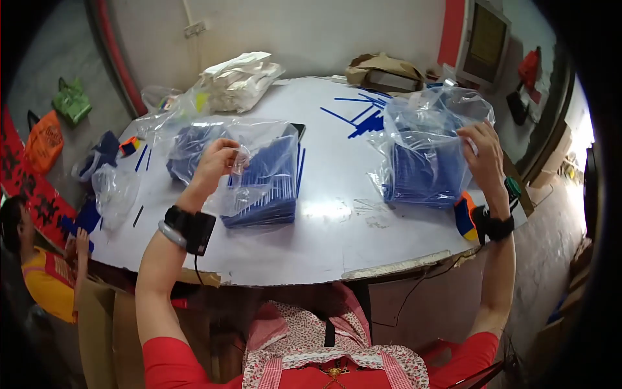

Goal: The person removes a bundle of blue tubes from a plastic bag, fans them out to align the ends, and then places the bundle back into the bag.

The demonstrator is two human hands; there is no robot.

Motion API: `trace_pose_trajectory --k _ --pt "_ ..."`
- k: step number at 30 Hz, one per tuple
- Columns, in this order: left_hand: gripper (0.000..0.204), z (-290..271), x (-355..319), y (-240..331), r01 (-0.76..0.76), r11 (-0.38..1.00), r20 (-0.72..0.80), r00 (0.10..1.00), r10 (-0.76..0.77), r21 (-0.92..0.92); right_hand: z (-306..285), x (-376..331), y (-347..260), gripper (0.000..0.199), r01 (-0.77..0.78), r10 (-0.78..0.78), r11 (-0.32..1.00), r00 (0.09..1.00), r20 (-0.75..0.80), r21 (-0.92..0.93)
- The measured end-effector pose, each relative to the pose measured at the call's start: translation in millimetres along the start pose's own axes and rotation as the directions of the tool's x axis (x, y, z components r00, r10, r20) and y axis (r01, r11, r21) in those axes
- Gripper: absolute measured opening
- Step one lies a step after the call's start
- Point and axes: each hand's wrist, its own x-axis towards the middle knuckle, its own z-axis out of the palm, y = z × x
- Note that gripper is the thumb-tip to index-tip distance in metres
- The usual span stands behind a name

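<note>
Two clear plastic bags lie on the white table, both filled with flat blue pieces. My left hand has its fingers closed on the film of the left clear plastic bag. Inside that bag, the blue pieces stand stacked in neat rows. At the right, my right hand pinches the upper edge of the right clear plastic bag. A tight block of blue pieces shows through its film. Each of my wrists wears a black strapped device.
Loose blue strips lie at the table's back. White bags and a brown bag rest near the wall. A crumpled clear bag sits at left. Another person in yellow is at the far left, holding something blue.
</note>
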Motion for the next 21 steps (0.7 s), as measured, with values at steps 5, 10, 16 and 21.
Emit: trace_pose_trajectory --k 5,10,16,21 --pt "0.035 -17 42 -29 -0.219 0.377 0.297 0.941 -0.162 0.900 -28 -22 -46 0.027 0.024 -0.019 0.999 0.994 -0.105 0.043" --pt "0.046 42 57 -68 0.061 0.501 0.018 0.988 -0.151 0.863 -28 -38 -79 0.028 0.069 -0.068 0.988 0.998 -0.010 0.141" --pt "0.053 39 84 -98 -0.042 0.465 0.094 0.992 -0.088 0.884 -25 -54 -96 0.027 0.127 -0.148 0.959 0.987 0.066 0.254" --pt "0.020 -21 62 -104 0.012 0.870 0.135 0.987 -0.090 0.492 -20 -80 -97 0.025 0.089 -0.136 0.940 0.983 0.121 0.330"
